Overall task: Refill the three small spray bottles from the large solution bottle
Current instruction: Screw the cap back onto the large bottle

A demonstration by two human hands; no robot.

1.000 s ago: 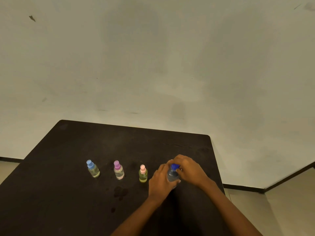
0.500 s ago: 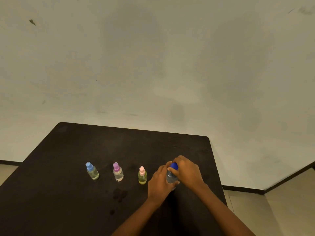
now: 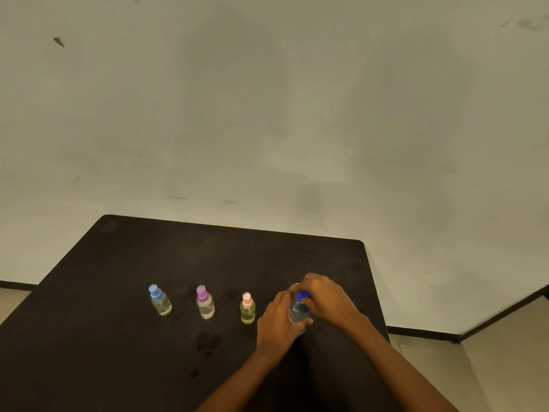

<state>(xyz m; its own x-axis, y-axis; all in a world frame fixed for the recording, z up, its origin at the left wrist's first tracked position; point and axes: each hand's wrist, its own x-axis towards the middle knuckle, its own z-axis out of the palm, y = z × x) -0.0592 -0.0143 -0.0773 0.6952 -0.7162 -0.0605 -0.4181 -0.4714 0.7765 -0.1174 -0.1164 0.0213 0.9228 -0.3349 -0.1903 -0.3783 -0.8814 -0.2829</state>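
The table (image 3: 118,292) fills the lower left and centre of the frame, its far edge against the wall (image 3: 267,114) behind. On it, three small bottles stand in a row from left to right: the leftmost spray bottle (image 3: 160,301), the middle spray bottle (image 3: 205,303) and the right spray bottle (image 3: 247,309). Just right of them stands the large bottle (image 3: 298,312), with the left hand (image 3: 277,322) round its left side and the right hand (image 3: 326,298) over its cap (image 3: 302,294). A wet patch (image 3: 208,341) lies on the table in front of the row. The floor (image 3: 505,352) shows at lower right.
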